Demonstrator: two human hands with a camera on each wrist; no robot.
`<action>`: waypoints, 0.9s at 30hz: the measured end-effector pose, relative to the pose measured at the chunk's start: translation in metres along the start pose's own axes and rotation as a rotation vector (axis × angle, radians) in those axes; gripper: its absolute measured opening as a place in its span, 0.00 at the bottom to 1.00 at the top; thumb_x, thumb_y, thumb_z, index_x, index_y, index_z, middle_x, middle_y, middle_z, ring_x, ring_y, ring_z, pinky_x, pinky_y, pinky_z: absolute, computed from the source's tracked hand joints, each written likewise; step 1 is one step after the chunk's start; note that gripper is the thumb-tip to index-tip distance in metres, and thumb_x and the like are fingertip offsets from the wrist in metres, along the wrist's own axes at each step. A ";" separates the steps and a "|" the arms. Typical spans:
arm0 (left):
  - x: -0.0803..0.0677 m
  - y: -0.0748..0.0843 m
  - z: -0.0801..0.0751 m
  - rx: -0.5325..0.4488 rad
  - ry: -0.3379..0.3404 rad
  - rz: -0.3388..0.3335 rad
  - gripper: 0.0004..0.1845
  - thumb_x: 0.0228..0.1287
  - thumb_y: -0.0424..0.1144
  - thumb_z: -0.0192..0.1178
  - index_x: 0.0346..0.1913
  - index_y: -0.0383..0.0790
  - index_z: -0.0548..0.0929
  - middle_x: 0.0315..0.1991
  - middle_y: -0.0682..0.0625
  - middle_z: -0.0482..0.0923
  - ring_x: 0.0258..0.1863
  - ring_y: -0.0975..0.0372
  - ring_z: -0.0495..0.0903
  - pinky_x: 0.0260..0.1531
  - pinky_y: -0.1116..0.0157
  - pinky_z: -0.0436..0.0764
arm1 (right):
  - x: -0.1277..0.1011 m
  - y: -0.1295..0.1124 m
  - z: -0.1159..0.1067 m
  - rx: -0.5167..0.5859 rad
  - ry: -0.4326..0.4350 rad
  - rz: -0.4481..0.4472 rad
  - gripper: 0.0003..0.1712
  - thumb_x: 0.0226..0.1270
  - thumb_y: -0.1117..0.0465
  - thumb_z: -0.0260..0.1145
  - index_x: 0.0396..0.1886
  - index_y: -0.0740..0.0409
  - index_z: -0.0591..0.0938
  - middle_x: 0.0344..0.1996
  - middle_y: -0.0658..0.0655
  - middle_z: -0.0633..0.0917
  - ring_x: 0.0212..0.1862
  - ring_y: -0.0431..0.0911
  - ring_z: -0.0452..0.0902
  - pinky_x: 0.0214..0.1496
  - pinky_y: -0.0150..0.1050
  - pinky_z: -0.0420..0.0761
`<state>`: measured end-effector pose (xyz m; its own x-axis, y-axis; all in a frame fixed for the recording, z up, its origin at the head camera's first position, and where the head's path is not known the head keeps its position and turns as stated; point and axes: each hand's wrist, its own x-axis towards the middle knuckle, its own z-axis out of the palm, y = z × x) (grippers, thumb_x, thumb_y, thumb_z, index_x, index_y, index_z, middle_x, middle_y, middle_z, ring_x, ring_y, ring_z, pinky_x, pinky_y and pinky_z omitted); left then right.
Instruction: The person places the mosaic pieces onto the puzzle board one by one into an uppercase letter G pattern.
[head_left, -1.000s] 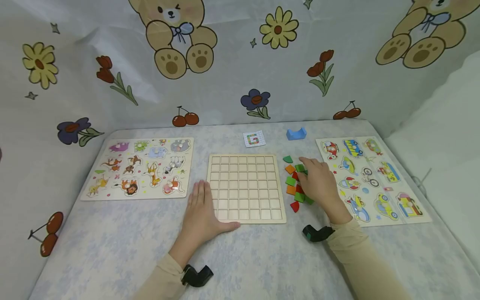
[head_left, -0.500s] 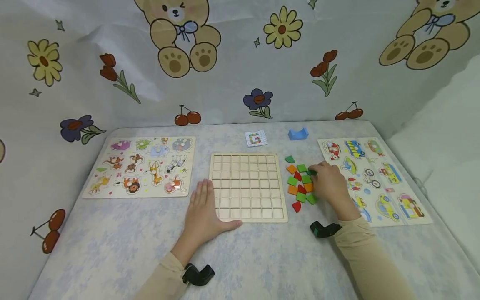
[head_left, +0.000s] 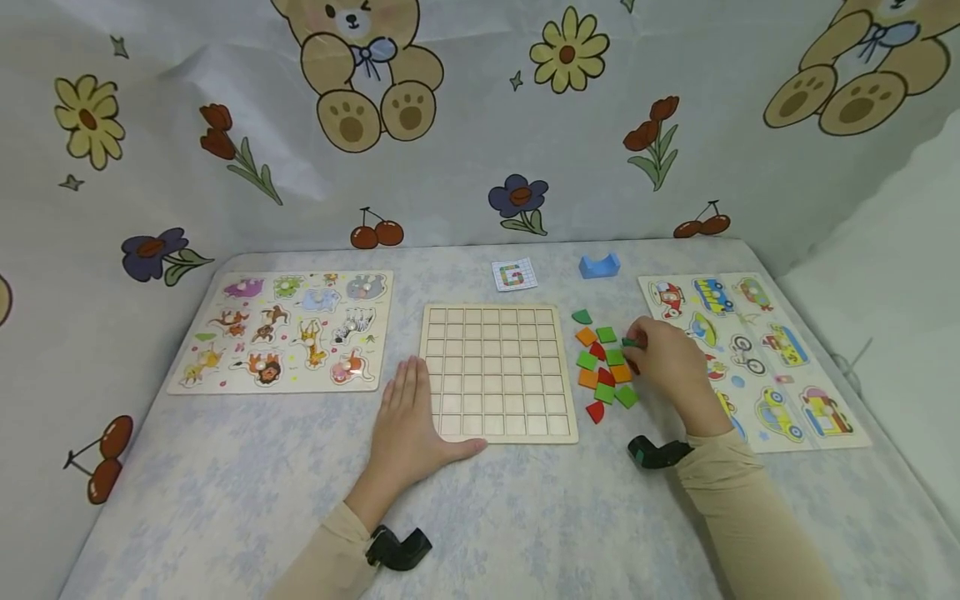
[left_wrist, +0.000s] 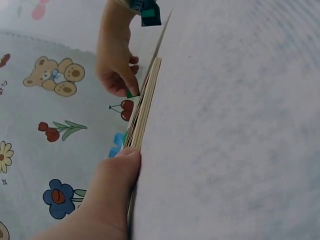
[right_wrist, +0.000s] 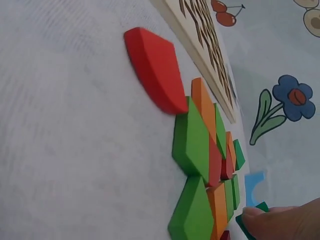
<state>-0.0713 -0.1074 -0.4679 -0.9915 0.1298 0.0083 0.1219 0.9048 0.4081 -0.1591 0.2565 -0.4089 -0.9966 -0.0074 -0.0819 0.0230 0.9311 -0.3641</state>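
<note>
Right hand [head_left: 667, 358]: grasping one green piece [head_left: 630, 342] between thumb and fingertips. A pinch suits so small a thing, I judge. The piece sits just off the right side of the loose pieces [head_left: 604, 393], toward the table's [head_left: 510, 517] right edge; whether it touches the table I cannot tell. It looks darker than the green squares, thick, with straight sides where it shows; the thumb hides its full outline.

Left hand [head_left: 408, 425]: holds nothing. Straight fingers lie along the board's [head_left: 498, 373] left edge, thumb along its near edge, spread around the near-left corner, probably to steady it. The board is pale wood, ruled into squares, mid-table.

Loose pieces: green and orange squares, red ones with a curved side, one curved green at the far end. They lie close by the board's right edge, likely for easy reach.

Beyond, toward the table's far edge: a card [head_left: 514, 274] printed with a coloured pattern on a grid, face up, seemingly for reading; right of it, a blue stand [head_left: 599, 266]. Animal puzzle [head_left: 285, 375] by the far-left corner; vehicle puzzle [head_left: 750, 392] along the right edge.
</note>
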 end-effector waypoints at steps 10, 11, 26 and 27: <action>0.002 0.001 0.001 0.002 0.001 -0.009 0.80 0.33 0.87 0.58 0.79 0.33 0.41 0.81 0.41 0.37 0.81 0.51 0.37 0.79 0.50 0.45 | 0.013 -0.035 0.013 0.188 0.001 -0.071 0.11 0.71 0.54 0.65 0.45 0.54 0.79 0.37 0.56 0.81 0.30 0.49 0.70 0.29 0.38 0.68; 0.002 0.001 0.001 0.001 -0.001 -0.012 0.80 0.32 0.87 0.57 0.79 0.33 0.41 0.81 0.41 0.37 0.81 0.51 0.37 0.79 0.50 0.45 | 0.016 -0.040 0.016 0.211 -0.012 -0.083 0.11 0.71 0.54 0.65 0.45 0.54 0.79 0.37 0.56 0.81 0.29 0.49 0.70 0.28 0.38 0.69; 0.003 0.002 0.006 0.029 0.009 -0.027 0.80 0.32 0.89 0.54 0.79 0.34 0.40 0.81 0.41 0.38 0.81 0.52 0.37 0.79 0.50 0.46 | 0.041 -0.108 0.052 0.319 -0.077 -0.155 0.08 0.72 0.54 0.64 0.43 0.52 0.81 0.36 0.53 0.83 0.37 0.48 0.77 0.39 0.40 0.73; 0.003 0.001 0.006 0.031 0.009 -0.029 0.80 0.32 0.89 0.54 0.79 0.34 0.40 0.81 0.41 0.38 0.81 0.52 0.37 0.79 0.50 0.46 | 0.041 -0.110 0.053 0.328 -0.070 -0.149 0.07 0.72 0.54 0.64 0.43 0.52 0.81 0.37 0.53 0.83 0.37 0.48 0.77 0.39 0.40 0.73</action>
<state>-0.0741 -0.1033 -0.4725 -0.9950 0.0999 0.0049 0.0943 0.9203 0.3796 -0.1988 0.1341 -0.4214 -0.9833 -0.1702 -0.0647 -0.0870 0.7512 -0.6543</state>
